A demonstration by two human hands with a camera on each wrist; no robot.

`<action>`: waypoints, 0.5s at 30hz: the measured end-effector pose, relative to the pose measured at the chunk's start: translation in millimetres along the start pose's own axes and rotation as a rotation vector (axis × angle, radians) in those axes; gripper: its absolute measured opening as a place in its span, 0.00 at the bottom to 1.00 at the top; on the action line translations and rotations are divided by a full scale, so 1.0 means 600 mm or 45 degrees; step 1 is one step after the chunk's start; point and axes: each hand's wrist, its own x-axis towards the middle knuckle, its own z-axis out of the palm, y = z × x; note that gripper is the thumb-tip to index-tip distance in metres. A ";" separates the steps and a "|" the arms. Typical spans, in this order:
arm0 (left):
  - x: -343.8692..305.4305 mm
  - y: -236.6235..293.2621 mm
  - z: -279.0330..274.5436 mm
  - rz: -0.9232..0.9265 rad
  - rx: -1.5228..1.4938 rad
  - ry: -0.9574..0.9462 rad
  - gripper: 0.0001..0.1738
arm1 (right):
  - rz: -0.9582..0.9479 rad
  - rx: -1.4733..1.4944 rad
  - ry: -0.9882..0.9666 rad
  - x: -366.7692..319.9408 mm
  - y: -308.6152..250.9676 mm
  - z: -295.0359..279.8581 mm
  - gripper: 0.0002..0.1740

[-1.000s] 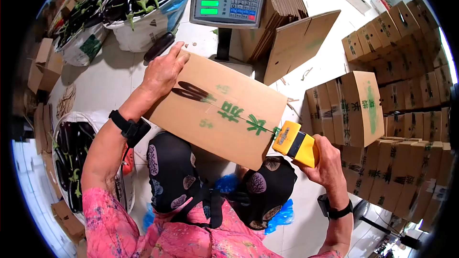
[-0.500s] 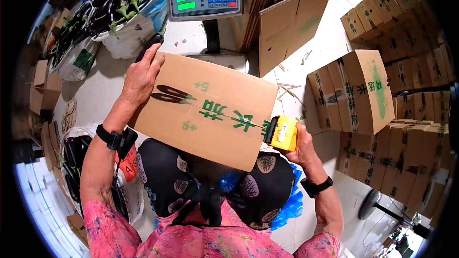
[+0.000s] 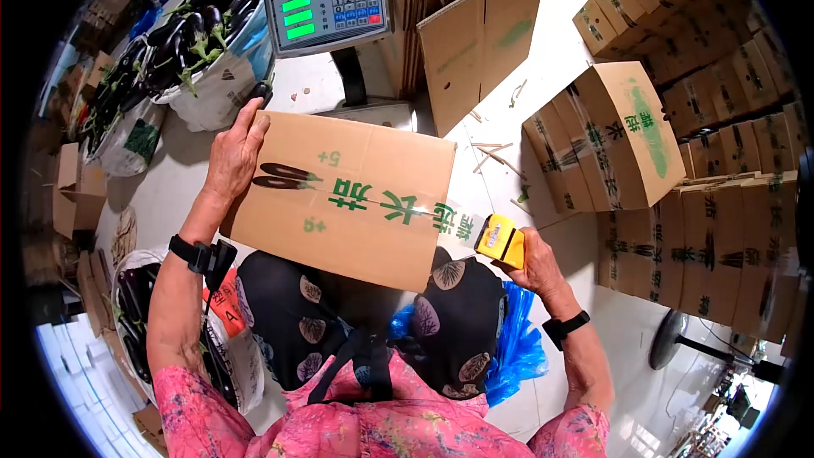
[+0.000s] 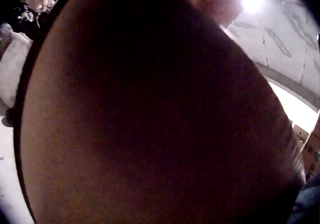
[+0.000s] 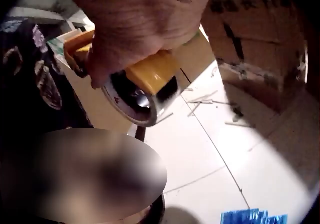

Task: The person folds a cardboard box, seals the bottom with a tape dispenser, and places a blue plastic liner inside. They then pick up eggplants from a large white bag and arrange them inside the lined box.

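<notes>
A closed cardboard box (image 3: pixel 365 165) lies tilted in front of the knees, printed with green characters and two dark eggplants. My left hand (image 3: pixel 233 157) grips its far left corner, thumb on the top face. In the left wrist view a dark, blurred skin surface fills most of the picture. My right hand (image 3: pixel 538 263) holds a yellow tape dispenser (image 3: pixel 500 240) just off the box's right edge. Between box and dispenser stretches a see-through tape strip (image 3: pixel 460 225) with green characters. The tape roll (image 5: pixel 142 106) shows under the right hand in the right wrist view.
A scale display (image 3: pixel 331 10) stands beyond the box, beside flattened cardboard (image 3: pixel 483 42). Eggplants (image 3: pixel 199 30) fill sacks at the left. Another box (image 3: pixel 606 136) and stacked boxes (image 3: pixel 721 246) stand at the right. Stem scraps (image 3: pixel 492 153) litter the floor.
The tape dispenser has drawn back from the box's right edge, and a longer strip of tape now shows between them. My left hand keeps its grip on the far left corner.
</notes>
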 end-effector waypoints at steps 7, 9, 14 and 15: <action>0.003 -0.004 -0.003 -0.035 0.048 -0.045 0.26 | 0.131 -0.644 -0.356 0.073 -0.166 -0.122 0.23; 0.006 -0.009 0.002 -0.001 0.060 -0.011 0.25 | 0.157 -0.706 -0.465 0.108 -0.189 -0.112 0.19; 0.003 -0.021 0.006 0.063 0.128 0.047 0.24 | -0.381 -1.235 -0.911 0.235 -0.224 0.011 0.11; 0.003 -0.027 0.005 0.056 0.036 0.079 0.24 | -0.269 -1.091 -0.826 0.252 -0.210 0.013 0.13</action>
